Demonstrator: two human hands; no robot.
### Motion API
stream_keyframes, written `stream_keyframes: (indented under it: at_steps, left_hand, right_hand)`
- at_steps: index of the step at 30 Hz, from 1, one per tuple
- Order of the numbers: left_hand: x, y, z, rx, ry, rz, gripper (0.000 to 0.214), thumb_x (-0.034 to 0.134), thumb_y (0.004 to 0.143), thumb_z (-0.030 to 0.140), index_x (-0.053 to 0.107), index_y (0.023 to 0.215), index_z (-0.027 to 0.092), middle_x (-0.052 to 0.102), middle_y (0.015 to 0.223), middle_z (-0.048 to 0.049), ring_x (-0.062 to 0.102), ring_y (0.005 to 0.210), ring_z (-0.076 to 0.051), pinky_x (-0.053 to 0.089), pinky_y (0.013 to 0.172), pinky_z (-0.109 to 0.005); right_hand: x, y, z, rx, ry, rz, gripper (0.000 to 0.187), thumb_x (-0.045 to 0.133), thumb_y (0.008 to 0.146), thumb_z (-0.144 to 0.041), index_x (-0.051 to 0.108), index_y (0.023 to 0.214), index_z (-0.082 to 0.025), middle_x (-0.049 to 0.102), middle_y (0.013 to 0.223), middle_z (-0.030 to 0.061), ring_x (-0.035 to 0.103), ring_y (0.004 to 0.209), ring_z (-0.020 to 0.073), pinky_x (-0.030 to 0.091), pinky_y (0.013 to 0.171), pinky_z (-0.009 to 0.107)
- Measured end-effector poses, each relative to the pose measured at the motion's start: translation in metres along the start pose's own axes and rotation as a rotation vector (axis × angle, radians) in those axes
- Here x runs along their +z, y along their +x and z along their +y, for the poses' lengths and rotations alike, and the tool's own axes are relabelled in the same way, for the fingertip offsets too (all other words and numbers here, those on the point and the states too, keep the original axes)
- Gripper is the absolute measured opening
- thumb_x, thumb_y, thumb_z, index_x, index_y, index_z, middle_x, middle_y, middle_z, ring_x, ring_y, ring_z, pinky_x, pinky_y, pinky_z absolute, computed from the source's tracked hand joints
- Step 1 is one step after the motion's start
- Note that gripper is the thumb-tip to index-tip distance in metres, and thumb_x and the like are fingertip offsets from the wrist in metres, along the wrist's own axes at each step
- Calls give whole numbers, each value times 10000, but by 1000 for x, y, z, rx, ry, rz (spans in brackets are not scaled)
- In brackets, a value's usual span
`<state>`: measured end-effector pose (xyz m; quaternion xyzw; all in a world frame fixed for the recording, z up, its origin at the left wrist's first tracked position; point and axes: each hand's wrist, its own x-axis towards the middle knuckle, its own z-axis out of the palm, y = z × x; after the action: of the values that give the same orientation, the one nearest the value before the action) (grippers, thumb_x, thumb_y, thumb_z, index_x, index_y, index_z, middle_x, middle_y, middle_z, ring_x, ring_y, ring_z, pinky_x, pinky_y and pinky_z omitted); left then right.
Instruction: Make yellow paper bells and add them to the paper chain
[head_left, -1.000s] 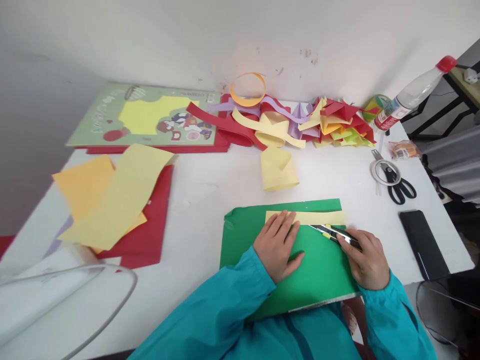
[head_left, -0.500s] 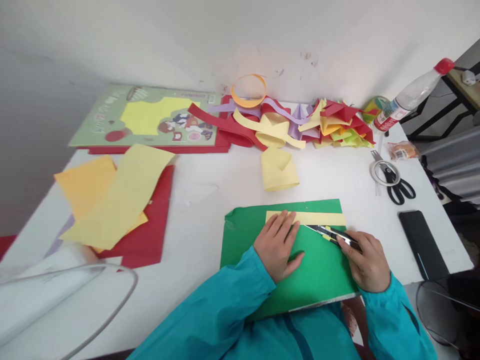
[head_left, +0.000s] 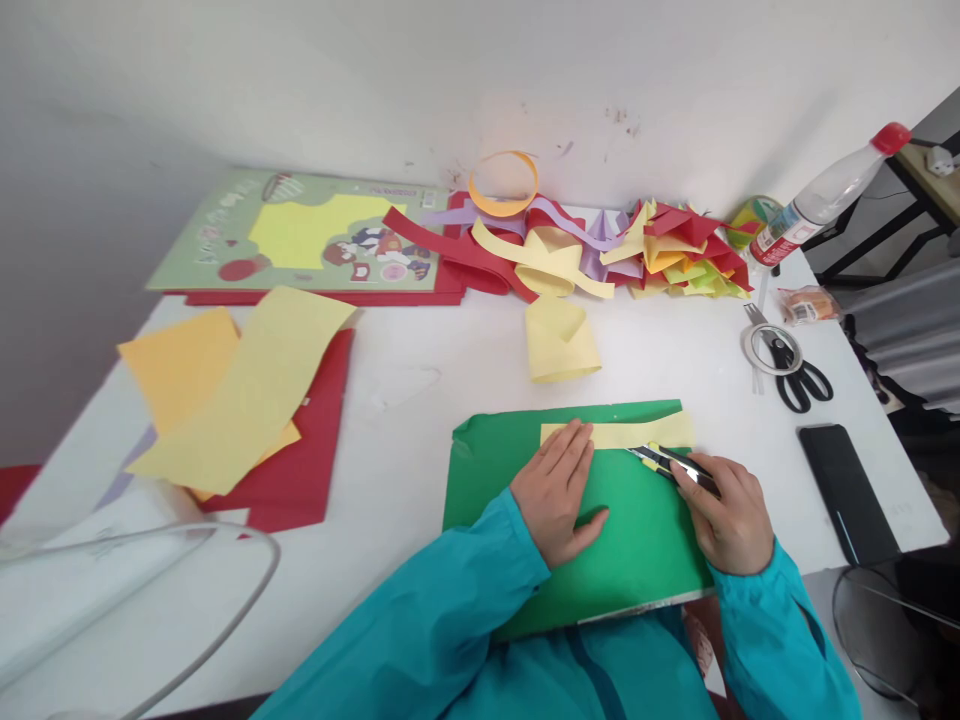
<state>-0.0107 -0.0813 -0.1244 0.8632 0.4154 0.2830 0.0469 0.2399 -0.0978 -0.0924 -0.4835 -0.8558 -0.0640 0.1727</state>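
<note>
A green cutting mat (head_left: 630, 560) lies at the table's near edge. On its far part rests a pale yellow paper strip (head_left: 637, 434). My left hand (head_left: 559, 490) lies flat with fingers stretched out, pressing the strip's left end onto the mat. My right hand (head_left: 729, 515) is closed around a yellow and black utility knife (head_left: 669, 464), whose blade tip meets the strip's lower edge near its right half.
Black scissors (head_left: 795, 368) and a dark phone (head_left: 846, 490) lie to the right. A curled yellow paper piece (head_left: 561, 340) sits beyond the mat. Coloured paper scraps (head_left: 600, 250) pile at the wall beside a plastic bottle (head_left: 825, 195). Yellow, orange and red sheets (head_left: 240, 400) lie at left.
The knife tip has slid right along the strip's lower edge and slightly up. My left hand stays flat on the strip. The view has shifted a little.
</note>
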Motion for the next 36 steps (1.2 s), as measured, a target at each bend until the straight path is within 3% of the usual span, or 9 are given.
stream_keyframes:
  at_steps: [8, 16, 25, 36]
  left_hand:
    - [-2, 1, 1, -37, 61, -11, 607, 529, 740, 399, 515, 1202, 5, 505, 1293, -238, 423, 1222, -367, 392, 989, -507]
    - [-3, 2, 2, -59, 59, -17, 591, 525, 748, 394, 529, 1194, 8, 521, 1285, -228, 437, 1214, -349, 391, 995, -494]
    - [-2, 1, 2, -62, 50, -22, 595, 518, 749, 399, 525, 1200, 11, 511, 1299, -225, 423, 1226, -348, 390, 996, -501]
    - [-2, 1, 2, -43, -8, 9, 605, 544, 739, 363, 483, 1224, 6, 487, 1300, -259, 406, 1243, -363, 399, 994, -514]
  right_hand:
    - [6, 1, -6, 14, 32, 5, 366, 478, 826, -67, 608, 1143, -194, 566, 1092, 138, 495, 998, 260, 429, 795, 396]
    - [-1, -9, 2, -3, 34, -51, 431, 467, 801, -41, 593, 1171, -222, 556, 1118, 133, 487, 997, 265, 430, 789, 408]
    - [5, -1, -11, 30, 40, 2, 414, 477, 820, -65, 585, 1182, -234, 561, 1101, 124, 490, 992, 255, 427, 788, 398]
    - [-3, -6, -6, 17, 29, -29, 423, 473, 821, -75, 575, 1195, -245, 561, 1106, 123, 494, 1001, 257, 431, 781, 394]
